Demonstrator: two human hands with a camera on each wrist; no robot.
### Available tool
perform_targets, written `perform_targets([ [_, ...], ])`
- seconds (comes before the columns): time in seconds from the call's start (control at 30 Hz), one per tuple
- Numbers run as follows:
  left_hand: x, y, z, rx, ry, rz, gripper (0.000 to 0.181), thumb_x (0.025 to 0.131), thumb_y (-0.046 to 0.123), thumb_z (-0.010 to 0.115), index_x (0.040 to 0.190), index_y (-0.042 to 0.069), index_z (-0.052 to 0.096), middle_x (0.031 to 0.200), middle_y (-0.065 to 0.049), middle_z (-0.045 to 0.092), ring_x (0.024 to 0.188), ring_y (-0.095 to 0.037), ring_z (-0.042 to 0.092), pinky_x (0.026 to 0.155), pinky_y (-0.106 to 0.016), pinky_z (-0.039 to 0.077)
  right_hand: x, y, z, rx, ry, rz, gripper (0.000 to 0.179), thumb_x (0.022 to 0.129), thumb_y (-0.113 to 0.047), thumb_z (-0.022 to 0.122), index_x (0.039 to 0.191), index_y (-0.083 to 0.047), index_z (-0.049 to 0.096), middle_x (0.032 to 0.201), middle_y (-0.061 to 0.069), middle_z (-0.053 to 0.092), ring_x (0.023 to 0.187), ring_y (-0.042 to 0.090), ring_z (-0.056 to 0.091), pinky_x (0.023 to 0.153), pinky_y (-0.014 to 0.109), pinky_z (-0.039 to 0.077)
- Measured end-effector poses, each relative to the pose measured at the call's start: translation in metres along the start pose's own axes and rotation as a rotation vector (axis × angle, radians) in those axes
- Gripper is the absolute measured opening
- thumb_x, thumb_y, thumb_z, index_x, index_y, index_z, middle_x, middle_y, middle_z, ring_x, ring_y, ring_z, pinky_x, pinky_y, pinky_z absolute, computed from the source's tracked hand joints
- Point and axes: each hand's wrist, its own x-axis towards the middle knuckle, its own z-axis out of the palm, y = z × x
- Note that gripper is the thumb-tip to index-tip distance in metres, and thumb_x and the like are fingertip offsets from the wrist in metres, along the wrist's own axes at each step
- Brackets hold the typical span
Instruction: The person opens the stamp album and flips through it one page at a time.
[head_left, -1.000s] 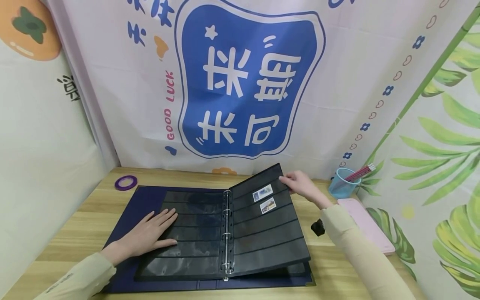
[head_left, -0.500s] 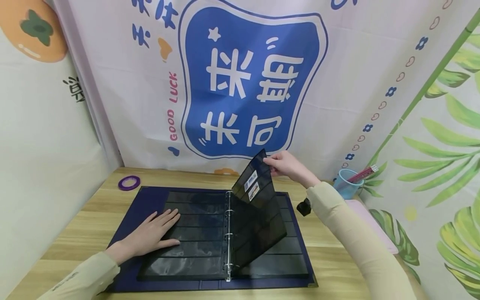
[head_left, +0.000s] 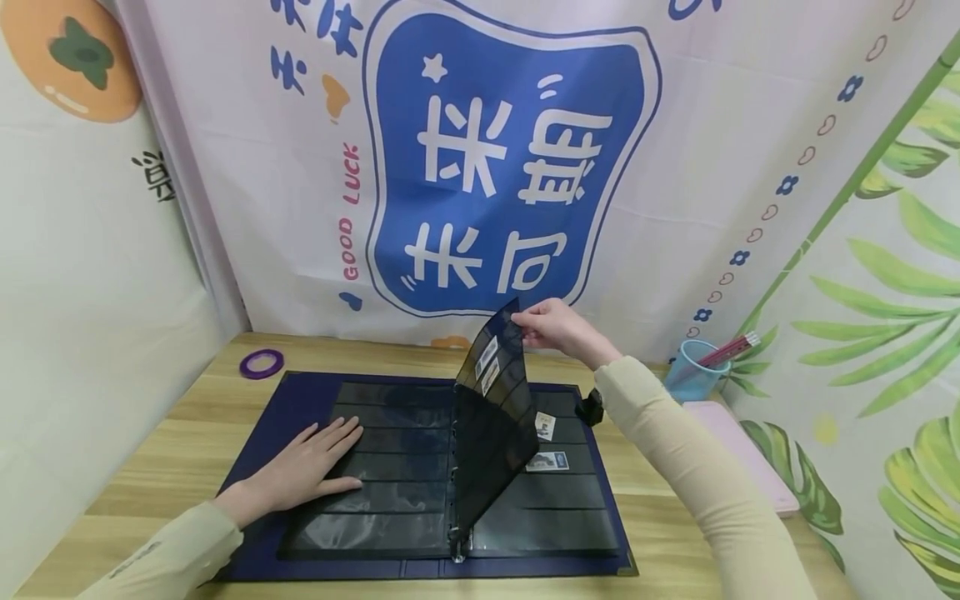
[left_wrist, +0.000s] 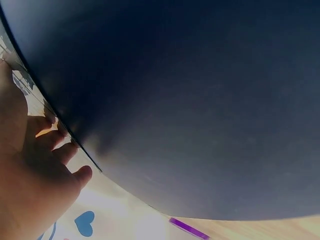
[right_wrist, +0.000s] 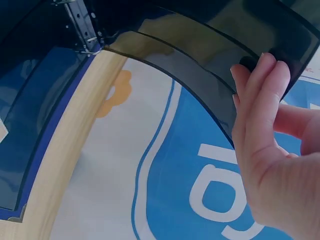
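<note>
Right grip (head_left: 553,323) pinched on black page (head_left: 491,437) near corner, outer edge raised above album (head_left: 266,408); left grip (head_left: 318,462) flat on left page (head_left: 401,468)

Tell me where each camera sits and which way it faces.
Head: on the head, facing forward and down at the stamp album; left hand, right hand and sleeves show.
Left wrist: worn there, facing a dark surface, probably the album; part of the left hand shows.
Right wrist: worn there, facing the raised page; the right hand shows, pinching it.
Head and right wrist share that page and the blue backdrop panel.
</note>
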Motion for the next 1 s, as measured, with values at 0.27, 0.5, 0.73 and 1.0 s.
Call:
perform_targets([
  [0.27, 0.003, 0.002, -0.012, -0.01, -0.034, 0.025, 0.085, 0.091, 0.064, 0.055, 0.146, 0.0, 0.047, 0.152, -0.022, 0.045, 0.138, -0.042, 0.047, 0.109, -0.063, 0.038, 0.002, 0.007, 0.0, 0.05, -0.011, 0.032, 0.025, 0.103, -0.023, 0.055, 0.097, -0.001, 0.064, 0.056, -0.006, 0.05, 0.051, 0.004, 0.055, 0.053, 0.015, 0.05],
  [0.5, 0.038, 0.043, -0.047, -0.196, 0.03, -0.015, 0.058, 0.094, 0.048, 0.063, 0.125, -0.001, 0.066, 0.122, -0.019, 0.069, 0.103, -0.03, 0.071, 0.083, -0.043, 0.059, 0.002, 0.002, 0.002, 0.046, -0.029, 0.029, 0.029, 0.102, -0.025, 0.056, 0.105, 0.002, 0.065, 0.055, -0.005, 0.048, 0.052, 0.005, 0.056, 0.056, 0.017, 0.051],
  [0.73, 0.083, 0.124, -0.109, -0.4, 0.157, 0.066, 0.025, 0.098, 0.036, 0.062, 0.088, 0.016, 0.074, 0.071, 0.009, 0.067, 0.059, 0.003, 0.053, 0.059, -0.018, 0.046, 0.004, -0.005, 0.008, -0.013, -0.018, -0.022, 0.029, 0.102, -0.029, 0.057, 0.095, -0.002, 0.067, 0.055, -0.006, 0.044, 0.046, 0.005, 0.044, 0.059, 0.019, 0.05],
  [1.0, 0.103, 0.165, -0.148, -0.431, 0.205, 0.055, 0.029, 0.096, 0.039, 0.064, 0.077, 0.016, 0.07, 0.058, 0.007, 0.055, 0.051, -0.003, 0.046, 0.051, -0.019, 0.036, 0.008, -0.015, 0.026, -0.01, 0.061, -0.065, 0.034, 0.097, -0.028, 0.066, 0.119, -0.002, 0.071, 0.09, 0.0, 0.067, 0.076, 0.007, 0.066, 0.091, 0.033, 0.058],
])
